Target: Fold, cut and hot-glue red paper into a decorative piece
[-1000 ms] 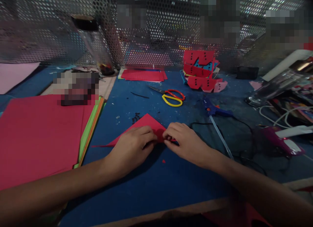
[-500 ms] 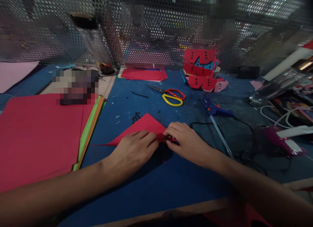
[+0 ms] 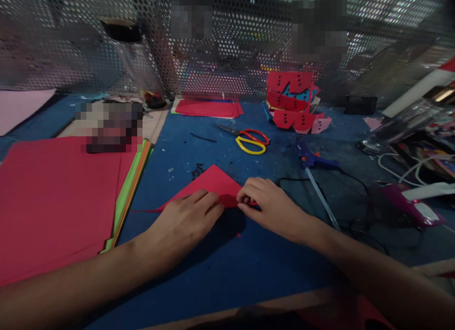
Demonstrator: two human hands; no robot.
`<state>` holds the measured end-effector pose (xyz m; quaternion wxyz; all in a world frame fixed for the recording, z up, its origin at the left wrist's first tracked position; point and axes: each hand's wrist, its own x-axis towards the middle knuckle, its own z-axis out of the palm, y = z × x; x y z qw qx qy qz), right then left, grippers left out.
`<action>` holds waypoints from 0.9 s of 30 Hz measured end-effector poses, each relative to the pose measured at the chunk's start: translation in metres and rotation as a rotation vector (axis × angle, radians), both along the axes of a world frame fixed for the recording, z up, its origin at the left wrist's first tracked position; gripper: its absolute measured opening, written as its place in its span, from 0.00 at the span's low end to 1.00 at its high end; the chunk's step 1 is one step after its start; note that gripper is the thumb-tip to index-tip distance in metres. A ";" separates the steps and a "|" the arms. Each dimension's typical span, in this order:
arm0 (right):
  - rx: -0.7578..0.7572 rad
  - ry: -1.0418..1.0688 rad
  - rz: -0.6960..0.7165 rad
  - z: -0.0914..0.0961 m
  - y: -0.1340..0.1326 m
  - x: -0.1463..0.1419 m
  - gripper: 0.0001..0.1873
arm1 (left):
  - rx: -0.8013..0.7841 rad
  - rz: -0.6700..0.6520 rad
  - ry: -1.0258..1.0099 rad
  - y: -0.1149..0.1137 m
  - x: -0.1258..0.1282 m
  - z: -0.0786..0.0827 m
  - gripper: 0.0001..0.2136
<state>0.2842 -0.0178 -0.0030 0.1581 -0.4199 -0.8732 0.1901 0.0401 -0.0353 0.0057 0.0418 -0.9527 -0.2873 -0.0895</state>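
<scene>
A folded red paper triangle point(image 3: 212, 182) lies on the blue table top point(image 3: 227, 254) in the middle. My left hand point(image 3: 185, 221) rests flat on its lower edge, fingers stretched out and pressing the paper down. My right hand point(image 3: 265, 204) is at the triangle's right corner, fingertips pinched on the paper's edge. A tiny red scrap point(image 3: 237, 235) lies just below the hands.
A stack of red and coloured sheets point(image 3: 60, 197) fills the left. Red-and-yellow scissors point(image 3: 250, 140), a blue glue gun point(image 3: 313, 162) with its cable, finished red paper pieces point(image 3: 293, 107), more red sheets point(image 3: 208, 108) and a perforated metal screen point(image 3: 227, 41) lie beyond.
My left hand has slid a little left and back along the paper and flattened out. My right hand stays pinched at the right corner.
</scene>
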 end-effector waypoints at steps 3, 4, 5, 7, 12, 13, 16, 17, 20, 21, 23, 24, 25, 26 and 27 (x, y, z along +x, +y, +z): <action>0.001 0.002 -0.003 0.000 0.000 0.000 0.03 | 0.012 -0.011 -0.003 -0.001 -0.005 -0.001 0.09; -0.001 0.003 -0.004 0.000 0.000 0.000 0.03 | 0.016 -0.002 0.001 -0.001 -0.007 -0.001 0.09; -0.002 0.003 -0.005 0.000 -0.001 0.001 0.03 | 0.017 0.009 0.006 -0.001 -0.009 -0.001 0.09; -0.006 0.003 -0.007 0.000 -0.001 0.001 0.03 | 0.014 0.021 0.008 -0.002 -0.013 -0.002 0.09; -0.008 0.000 -0.007 0.001 0.000 0.000 0.02 | 0.004 -0.005 -0.033 -0.002 -0.017 -0.003 0.10; -0.010 -0.001 -0.007 0.002 0.000 0.000 0.02 | 0.001 -0.008 -0.034 -0.002 -0.018 -0.002 0.11; -0.019 -0.003 -0.009 0.003 0.000 0.000 0.01 | -0.007 -0.013 -0.023 -0.003 -0.019 0.000 0.13; -0.023 -0.004 -0.011 0.003 -0.001 0.000 0.01 | -0.007 -0.012 -0.018 -0.004 -0.020 0.000 0.14; -0.034 -0.008 -0.010 0.003 -0.001 0.000 0.02 | -0.014 -0.003 -0.010 -0.006 -0.025 0.002 0.14; -0.035 -0.008 -0.010 0.003 0.000 0.000 0.02 | -0.020 0.000 -0.009 -0.006 -0.027 0.002 0.14; -0.038 -0.007 -0.010 0.003 0.000 0.000 0.02 | -0.033 0.005 -0.014 -0.007 -0.031 0.001 0.14; -0.039 -0.006 -0.011 0.003 0.000 0.000 0.03 | -0.039 0.008 -0.016 -0.008 -0.033 0.000 0.13; -0.040 -0.005 -0.011 0.003 0.000 0.000 0.03 | -0.039 0.012 -0.020 -0.008 -0.035 -0.001 0.13; -0.042 -0.005 -0.011 0.003 0.001 0.000 0.03 | -0.036 0.014 -0.028 -0.008 -0.036 -0.002 0.12; -0.044 -0.005 -0.010 0.004 0.001 0.000 0.03 | -0.035 0.014 -0.036 -0.008 -0.037 -0.003 0.12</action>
